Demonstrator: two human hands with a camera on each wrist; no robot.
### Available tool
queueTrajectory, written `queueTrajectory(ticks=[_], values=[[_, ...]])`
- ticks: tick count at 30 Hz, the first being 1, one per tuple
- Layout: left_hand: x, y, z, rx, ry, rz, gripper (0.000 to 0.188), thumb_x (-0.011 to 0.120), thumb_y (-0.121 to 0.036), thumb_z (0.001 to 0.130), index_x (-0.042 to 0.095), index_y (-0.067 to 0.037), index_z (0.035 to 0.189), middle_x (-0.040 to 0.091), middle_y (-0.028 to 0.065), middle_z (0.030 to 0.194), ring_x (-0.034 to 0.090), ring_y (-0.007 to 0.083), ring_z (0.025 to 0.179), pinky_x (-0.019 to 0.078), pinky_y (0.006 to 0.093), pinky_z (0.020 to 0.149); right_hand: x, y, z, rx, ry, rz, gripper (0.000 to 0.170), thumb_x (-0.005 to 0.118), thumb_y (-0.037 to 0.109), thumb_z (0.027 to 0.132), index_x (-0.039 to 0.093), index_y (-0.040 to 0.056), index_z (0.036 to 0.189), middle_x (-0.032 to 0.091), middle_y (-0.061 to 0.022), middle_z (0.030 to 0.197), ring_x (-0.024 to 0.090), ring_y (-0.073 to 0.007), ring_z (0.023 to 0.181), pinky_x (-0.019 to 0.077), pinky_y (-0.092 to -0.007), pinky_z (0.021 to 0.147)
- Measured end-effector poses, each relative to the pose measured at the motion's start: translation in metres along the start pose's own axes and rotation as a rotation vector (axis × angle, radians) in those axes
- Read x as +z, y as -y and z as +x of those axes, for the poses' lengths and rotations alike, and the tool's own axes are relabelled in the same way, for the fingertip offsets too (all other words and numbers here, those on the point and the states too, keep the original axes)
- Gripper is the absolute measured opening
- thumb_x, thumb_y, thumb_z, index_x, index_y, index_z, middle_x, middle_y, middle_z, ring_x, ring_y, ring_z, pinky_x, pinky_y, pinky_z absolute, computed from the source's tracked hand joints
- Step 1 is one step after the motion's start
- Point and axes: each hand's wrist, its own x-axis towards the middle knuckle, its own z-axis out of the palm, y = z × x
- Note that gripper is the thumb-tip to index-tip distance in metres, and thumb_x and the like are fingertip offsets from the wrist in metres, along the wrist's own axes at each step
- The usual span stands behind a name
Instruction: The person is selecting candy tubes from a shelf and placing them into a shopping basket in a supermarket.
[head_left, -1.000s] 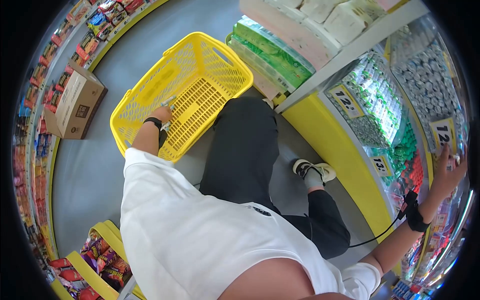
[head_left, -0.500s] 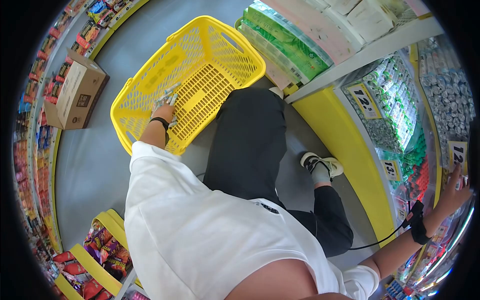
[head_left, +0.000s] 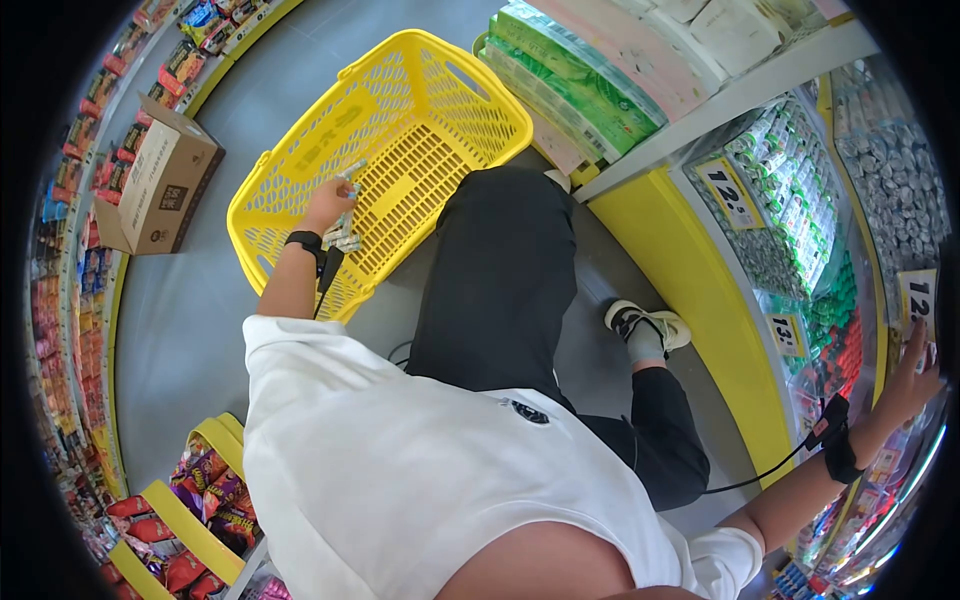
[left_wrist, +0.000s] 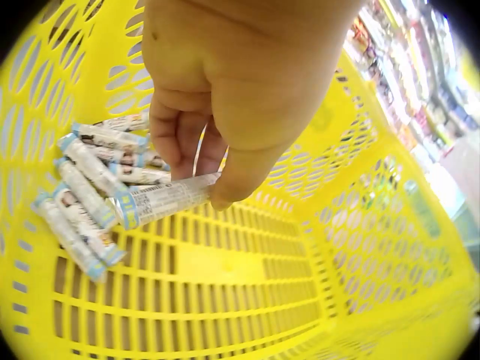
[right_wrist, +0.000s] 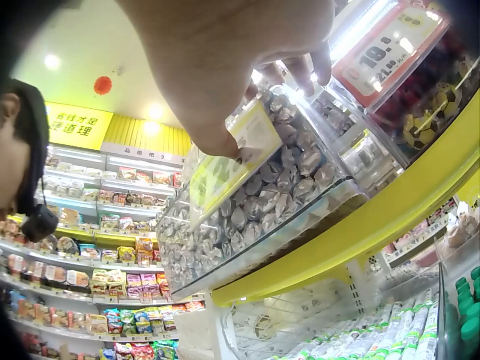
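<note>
In the head view my left hand [head_left: 328, 205] reaches into the yellow shopping basket [head_left: 480, 140] on the floor. In the left wrist view its thumb and fingertips pinch one end of a slim wrapped candy stick [left_wrist: 161, 201], white with a light blue end. Several similar candy sticks [left_wrist: 90, 169] lie loosely piled on the basket's bottom beside it. At the far right, my right hand [head_left: 905, 385] is at a clear bin of silvery wrapped candies [right_wrist: 289, 176]. Its thumb rests on the bin's yellow-and-white price tag [right_wrist: 244, 146], with the other fingers spread over the bin's top.
An open cardboard box [head_left: 160, 190] stands on the floor at the left, by curved snack shelves. Green packs [head_left: 575, 75] are stacked beyond the basket. Bins of green-and-white wrapped sticks [head_left: 785, 190] line the right shelf. A yellow-edged rack of snack bags [head_left: 210, 490] stands lower left.
My left hand has shifted within the basket and lifted slightly, holding a candy stick by its end. The view has shifted a little. My right hand stays at the price tag.
</note>
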Motion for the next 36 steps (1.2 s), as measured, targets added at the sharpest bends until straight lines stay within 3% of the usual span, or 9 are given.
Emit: queueTrajectory(ticks=[1, 5, 8, 10, 12, 16, 20, 27, 36], values=[[-0.009, -0.01, 0.003, 0.005, -0.003, -0.099, 0.026, 0.07, -0.013, 0.077, 0.061, -0.005, 0.1, 0.057, 0.005, 0.078, 0.056, 0.0179, 0.072, 0.0468, 0.0347, 0.065, 0.0, 0.001, -0.002, 0.005, -0.012, 0.006, 0.053, 0.068, 0.03, 0.084, 0.052, -0.0046, 0.122, 0.056, -0.017, 0.118, 0.056, -0.0252, 0.106, 0.0443, -0.0356, 0.093], [-0.049, -0.084, -0.012, 0.011, 0.008, -0.621, 0.024, 0.066, -0.009, 0.084, 0.059, -0.003, 0.105, 0.058, 0.0016, 0.082, 0.055, 0.0075, 0.078, 0.0461, 0.0238, 0.067, -0.006, 0.014, -0.009, 0.011, -0.099, 0.008, 0.051, 0.067, 0.03, 0.085, 0.054, -0.0045, 0.12, 0.056, -0.0169, 0.118, 0.057, -0.0254, 0.105, 0.0454, -0.0354, 0.091], [-0.07, -0.147, -0.032, 0.106, -0.023, -0.894, 0.026, 0.064, -0.008, 0.085, 0.056, -0.003, 0.11, 0.058, 0.0025, 0.086, 0.057, 0.0103, 0.079, 0.0481, 0.0255, 0.07, -0.019, 0.018, -0.016, -0.126, -0.175, -0.082, 0.045, 0.067, 0.029, 0.084, 0.058, -0.0038, 0.114, 0.06, -0.0155, 0.107, 0.059, -0.0245, 0.103, 0.0458, -0.0348, 0.089], [-0.085, -0.192, -0.05, 0.196, 0.026, -1.016, 0.028, 0.062, -0.007, 0.086, 0.054, -0.004, 0.112, 0.058, 0.0032, 0.09, 0.058, 0.0116, 0.082, 0.0491, 0.0264, 0.072, -0.018, 0.042, -0.022, -0.229, -0.206, 0.045, 0.038, 0.066, 0.024, 0.083, 0.06, -0.0037, 0.108, 0.061, -0.0156, 0.106, 0.059, -0.0262, 0.102, 0.0461, -0.0364, 0.088], [-0.094, -0.232, -0.067, 0.305, 0.12, -1.111, 0.029, 0.06, -0.006, 0.087, 0.051, -0.005, 0.114, 0.058, 0.004, 0.093, 0.059, 0.0124, 0.083, 0.0495, 0.0265, 0.074, -0.005, 0.108, -0.038, -0.343, -0.211, 0.358, 0.027, 0.065, 0.012, 0.082, 0.059, -0.004, 0.102, 0.059, -0.0167, 0.109, 0.057, -0.0301, 0.103, 0.0466, -0.0399, 0.087], [-0.094, -0.299, -0.1, 0.482, 0.364, -1.218, 0.03, 0.057, -0.002, 0.088, 0.048, -0.006, 0.116, 0.057, 0.0055, 0.098, 0.06, 0.0135, 0.086, 0.0499, 0.0262, 0.075, -0.008, 0.172, -0.056, -0.344, 0.318, 0.452, 0.023, 0.068, 0.005, 0.072, 0.059, 0.0005, 0.093, 0.059, -0.0191, 0.105, 0.056, -0.0317, 0.096, 0.0448, -0.0396, 0.082], [-0.074, -0.366, -0.134, 0.517, 0.635, -1.384, 0.032, 0.063, 0.0, 0.084, 0.049, -0.006, 0.113, 0.06, 0.0059, 0.092, 0.062, 0.0137, 0.083, 0.0512, 0.026, 0.072, 0.011, 0.209, -0.068, -0.404, 0.469, 0.687, 0.033, 0.074, 0.01, 0.066, 0.059, 0.0027, 0.094, 0.057, -0.0195, 0.112, 0.054, -0.0357, 0.1, 0.0435, -0.0425, 0.082], [-0.016, -0.425, -0.157, 0.406, 1.059, -1.419, 0.031, 0.058, 0.001, 0.087, 0.045, -0.008, 0.113, 0.059, 0.005, 0.095, 0.06, 0.0122, 0.087, 0.0495, 0.0261, 0.077, 0.032, 0.233, -0.077, -0.343, 0.471, 0.869, 0.058, 0.083, 0.026, 0.06, 0.055, 0.0073, 0.108, 0.051, -0.0183, 0.125, 0.052, -0.0364, 0.107, 0.0402, -0.0444, 0.089], [-0.005, -0.443, -0.158, 0.353, 1.089, -1.383, 0.029, 0.059, -0.002, 0.087, 0.043, -0.008, 0.111, 0.059, 0.0041, 0.099, 0.06, 0.0115, 0.09, 0.0493, 0.0267, 0.078, 0.039, 0.225, -0.083, -0.387, 0.507, 0.805, 0.062, 0.082, 0.029, 0.059, 0.056, 0.0087, 0.112, 0.053, -0.0125, 0.121, 0.053, -0.0323, 0.103, 0.0408, -0.0436, 0.084]])
